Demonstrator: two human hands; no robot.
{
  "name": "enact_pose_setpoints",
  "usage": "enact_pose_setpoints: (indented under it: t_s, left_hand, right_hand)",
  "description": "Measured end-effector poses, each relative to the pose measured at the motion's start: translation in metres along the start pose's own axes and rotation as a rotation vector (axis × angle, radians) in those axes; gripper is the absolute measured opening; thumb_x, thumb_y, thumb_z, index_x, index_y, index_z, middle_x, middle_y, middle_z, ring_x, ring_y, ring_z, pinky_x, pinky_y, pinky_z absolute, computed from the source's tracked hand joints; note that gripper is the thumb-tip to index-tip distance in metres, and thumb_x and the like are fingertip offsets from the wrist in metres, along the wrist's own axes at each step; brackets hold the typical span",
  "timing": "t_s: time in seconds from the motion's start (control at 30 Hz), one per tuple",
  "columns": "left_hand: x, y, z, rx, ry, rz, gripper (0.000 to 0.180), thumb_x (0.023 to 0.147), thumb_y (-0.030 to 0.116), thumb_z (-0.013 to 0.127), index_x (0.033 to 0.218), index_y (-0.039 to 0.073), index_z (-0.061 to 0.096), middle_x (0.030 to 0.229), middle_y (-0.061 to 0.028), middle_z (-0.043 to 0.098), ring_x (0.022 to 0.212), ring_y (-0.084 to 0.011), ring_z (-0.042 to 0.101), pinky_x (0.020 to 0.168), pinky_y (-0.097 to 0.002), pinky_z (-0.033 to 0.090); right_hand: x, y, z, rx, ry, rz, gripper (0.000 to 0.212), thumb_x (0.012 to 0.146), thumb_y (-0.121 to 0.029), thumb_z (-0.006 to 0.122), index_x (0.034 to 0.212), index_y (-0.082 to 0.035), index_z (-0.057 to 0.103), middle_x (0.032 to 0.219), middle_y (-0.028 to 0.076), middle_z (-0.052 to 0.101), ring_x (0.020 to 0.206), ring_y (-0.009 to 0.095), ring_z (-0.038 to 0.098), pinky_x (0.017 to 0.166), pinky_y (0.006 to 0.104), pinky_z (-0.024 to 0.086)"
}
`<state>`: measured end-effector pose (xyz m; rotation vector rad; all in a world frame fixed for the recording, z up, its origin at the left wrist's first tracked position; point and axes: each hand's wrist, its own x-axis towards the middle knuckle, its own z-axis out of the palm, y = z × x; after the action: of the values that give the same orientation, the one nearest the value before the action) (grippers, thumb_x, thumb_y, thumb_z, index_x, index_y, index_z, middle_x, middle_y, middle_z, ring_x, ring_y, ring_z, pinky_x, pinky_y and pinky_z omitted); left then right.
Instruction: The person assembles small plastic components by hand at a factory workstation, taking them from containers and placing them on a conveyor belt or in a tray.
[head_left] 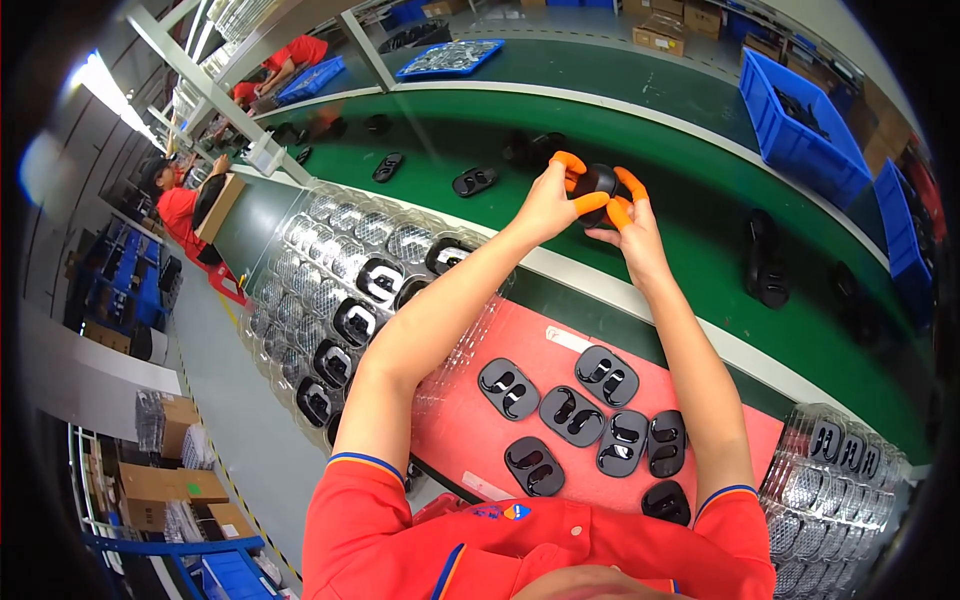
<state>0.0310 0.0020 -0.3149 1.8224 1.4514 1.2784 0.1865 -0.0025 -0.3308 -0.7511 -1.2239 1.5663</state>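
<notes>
From where I stand, the person's left hand and right hand, with orange covers on several fingertips, meet out over a long green belt. Between them is a glossy black, rounded piece. The left grip is drawn in around it, thumb and fingers on its near and left sides; the right grip is bent in just as closely from the other side. The piece is up in the hands, its underside hidden from me.

Under the forearms, the salmon-pink worktop carries seven dark grey, rounded-oblong parts with shiny black inserts, one of them the upper-left part. Stacked clear plastic trays stand to the left, some pockets filled with black parts. Beyond the belt sits a deep blue plastic bin.
</notes>
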Motion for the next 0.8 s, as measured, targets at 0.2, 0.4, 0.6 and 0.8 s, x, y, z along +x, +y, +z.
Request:
enact_pose_setpoints:
  t_s: [0.2,0.4,0.6,0.8]
  left_hand:
    - [0.004,-0.004,0.003,-0.05,0.005,0.136,0.051,0.072,0.017,0.077,0.109,-0.001,0.047,0.101,-0.0169,0.057,0.094,-0.0252,0.06,0.08,-0.0346,0.049]
    - [0.006,0.0,-0.008,-0.513,0.039,-0.026,0.033,0.085,0.011,0.058,0.115,0.003,0.048,0.104,-0.011,0.058,0.093,-0.0183,0.058,0.078,-0.0288,0.048]
    - [0.009,0.01,-0.008,-0.82,0.128,-0.254,0.032,0.094,0.019,0.039,0.123,0.008,0.047,0.115,-0.0067,0.055,0.103,-0.0182,0.056,0.086,-0.0365,0.047]
    - [0.009,0.003,-0.008,-0.625,0.164,-0.363,0.03,0.097,0.024,0.037,0.123,0.014,0.048,0.111,-0.004,0.057,0.095,-0.0138,0.058,0.074,-0.0353,0.05]
  right_hand:
    - [0.004,-0.002,-0.005,0.051,-0.033,-0.034,0.048,0.093,-0.005,0.043,0.138,-0.012,0.027,0.124,0.016,0.048,0.109,0.025,0.055,0.084,0.041,0.055]
    - [0.007,-0.003,-0.01,0.143,-0.033,0.004,0.043,0.095,-0.008,0.044,0.136,-0.01,0.034,0.119,0.013,0.051,0.102,0.023,0.058,0.08,0.0405,0.056]
    - [0.012,-0.002,-0.019,0.045,0.071,-0.073,0.045,0.094,-0.009,0.045,0.137,-0.007,0.033,0.114,0.014,0.055,0.093,0.023,0.063,0.07,0.0346,0.056]
    - [0.011,0.002,-0.014,-0.111,0.076,-0.151,0.048,0.093,-0.01,0.048,0.138,-0.006,0.032,0.099,0.014,0.06,0.08,0.022,0.065,0.062,0.0287,0.056]
